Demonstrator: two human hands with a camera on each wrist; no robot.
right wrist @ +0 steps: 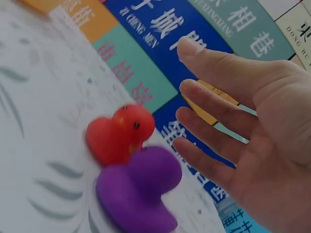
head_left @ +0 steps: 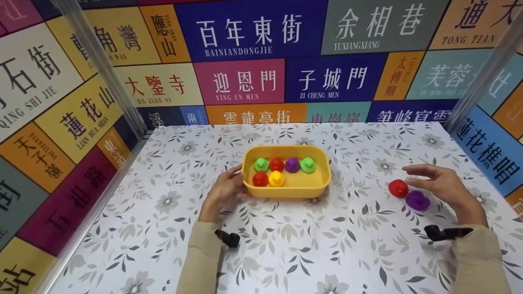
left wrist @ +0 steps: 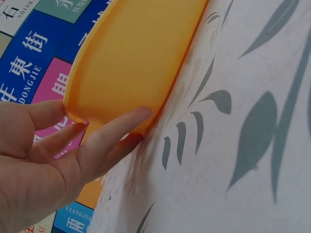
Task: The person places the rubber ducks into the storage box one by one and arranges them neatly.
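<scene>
Left hand (head_left: pixel 225 187), fingers extended, touches 1 yellow tray (head_left: pixel 290 192); inside, 6 toy ducks (head_left: pixel 276 179). Right hand (head_left: pixel 444 185) empty, fingers parted, near 1 red duck (head_left: pixel 397 188), 1 purple duck (head_left: pixel 417 200).

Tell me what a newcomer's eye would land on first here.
Likely the yellow tray near the middle of the table, holding six bright toy ducks, with the left hand touching its left end. Next, the red duck and purple duck beside the right hand. Behind the table, colourful panels bear large Chinese characters.
</scene>
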